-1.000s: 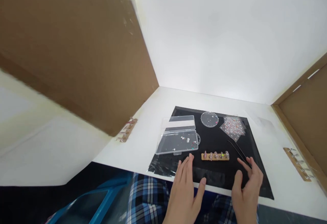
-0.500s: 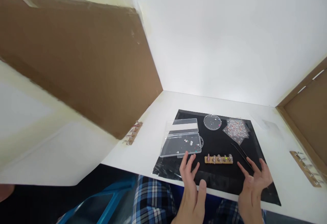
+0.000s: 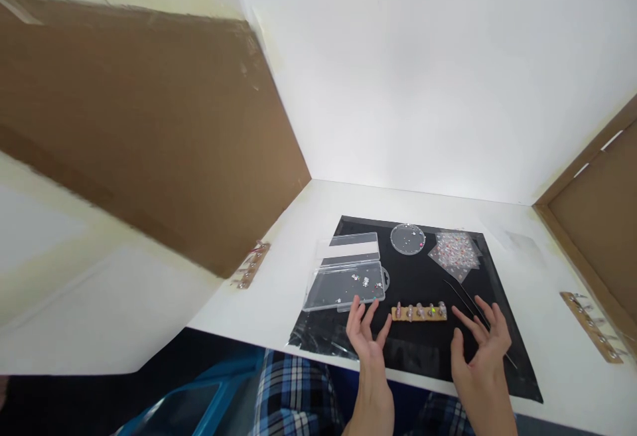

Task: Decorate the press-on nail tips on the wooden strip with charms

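Between my two hands lies a short wooden strip [image 3: 419, 314] with several decorated false nails standing on it. My left hand [image 3: 371, 340] is empty, its fingers apart, close to the strip's left end and just below the clear plastic case [image 3: 343, 283], which lies open with small shiny gems in it. My right hand [image 3: 482, 350], also empty with fingers spread, hovers over the dark tweezers [image 3: 465, 300] at the strip's right; part of the tweezers is hidden behind it. Whether either hand touches anything I cannot tell for sure.
A black mat [image 3: 408, 273] covers the middle of the white table [image 3: 293, 237]. On it lie a round clear dish [image 3: 408, 239] with tiny gems and a stack of sticker sheets [image 3: 454, 254]. More nail strips lie left [image 3: 253, 265] and right [image 3: 591, 326]. Brown panels flank both sides.
My right hand has turned, with its thumb now spread out, and moved slightly up and left. My left hand has rotated a little, its fingers nearer the strip. The camera view has shifted slightly.
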